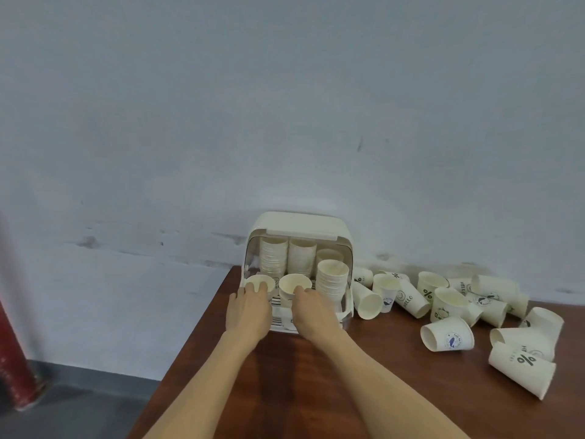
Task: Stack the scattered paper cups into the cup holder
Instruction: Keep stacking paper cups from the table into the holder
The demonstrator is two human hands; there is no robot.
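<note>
A cream plastic cup holder with its front open stands at the table's back edge against the wall. Inside it are tall stacks of white paper cups, and a shorter stack at the front right. My left hand grips an upright cup at the holder's front left. My right hand grips another upright cup beside it. Several scattered paper cups with printed marks lie on their sides to the right of the holder.
The brown wooden table ends just left of the holder, with grey floor below. A pale wall rises directly behind the holder. A red cylinder stands on the floor at the far left.
</note>
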